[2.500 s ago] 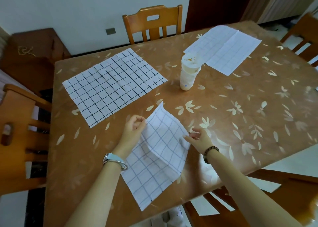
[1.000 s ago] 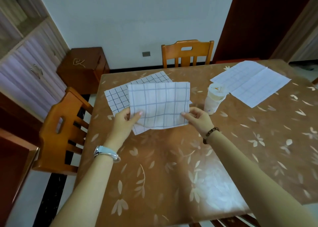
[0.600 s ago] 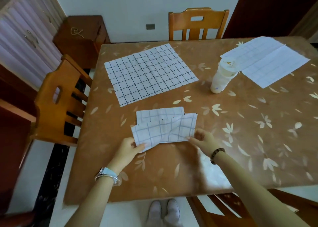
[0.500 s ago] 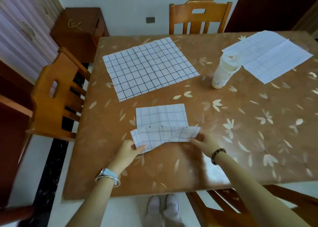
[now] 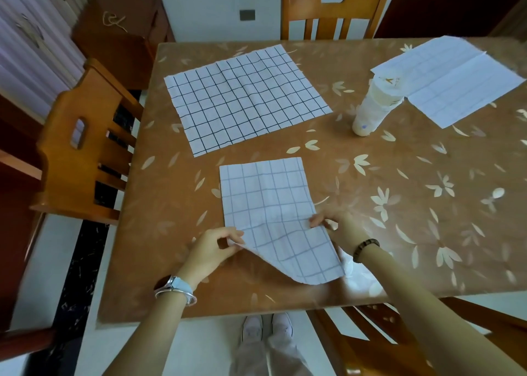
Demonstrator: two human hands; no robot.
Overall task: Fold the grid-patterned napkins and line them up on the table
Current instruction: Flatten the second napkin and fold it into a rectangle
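A pale napkin with a faint blue grid (image 5: pixel 265 196) lies on the brown floral table (image 5: pixel 399 204), folded into a tall strip in front of me. Its near end lifts off the table and bends toward the right. My left hand (image 5: pixel 212 248) pinches the near left edge of that napkin. My right hand (image 5: pixel 333 223) pinches its right edge close by. A larger napkin with a dark grid (image 5: pixel 245 99) lies flat and unfolded at the back left. A third pale napkin (image 5: pixel 453 79) lies spread at the back right.
A white lidded cup (image 5: pixel 376 104) stands between the two far napkins. Wooden chairs stand at the left (image 5: pixel 82 147), at the far side (image 5: pixel 333 7) and at the near right (image 5: pixel 399 338). The table's near edge runs just below my wrists.
The napkin was held up in the air, then laid on the table. Its near flap, folded short half a second ago, is now drawn toward me, so the strip lies longer.
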